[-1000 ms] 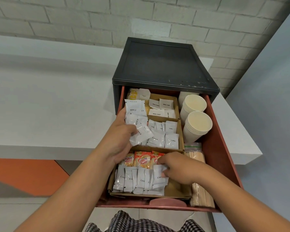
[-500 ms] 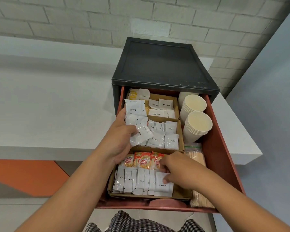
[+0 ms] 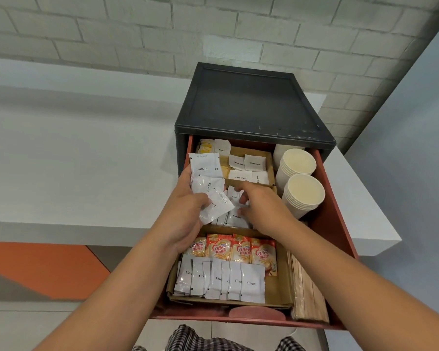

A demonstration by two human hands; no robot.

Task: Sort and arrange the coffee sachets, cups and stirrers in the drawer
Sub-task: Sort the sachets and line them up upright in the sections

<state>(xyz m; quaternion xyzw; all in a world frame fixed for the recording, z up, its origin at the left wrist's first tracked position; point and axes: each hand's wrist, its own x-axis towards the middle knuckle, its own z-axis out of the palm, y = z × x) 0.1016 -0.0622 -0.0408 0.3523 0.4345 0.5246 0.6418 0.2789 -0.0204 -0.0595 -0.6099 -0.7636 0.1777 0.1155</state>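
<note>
Over the drawer (image 3: pixel 333 224), the left hand (image 3: pixel 185 219) grips fanned cream sachets (image 3: pixel 205 183); the right hand (image 3: pixel 264 209) curls among middle-tray sachets (image 3: pixel 235 219), pinch unclear.

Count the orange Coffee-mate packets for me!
4 Coffee-mate packets in a row in the front tray: leftmost by the left hand, two middle, one rightmost. The hand may hide more.

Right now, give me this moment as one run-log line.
left hand: holds white cream sachets | right hand: touches loose white sachets in middle cardboard compartment | red plastic drawer: open
</note>
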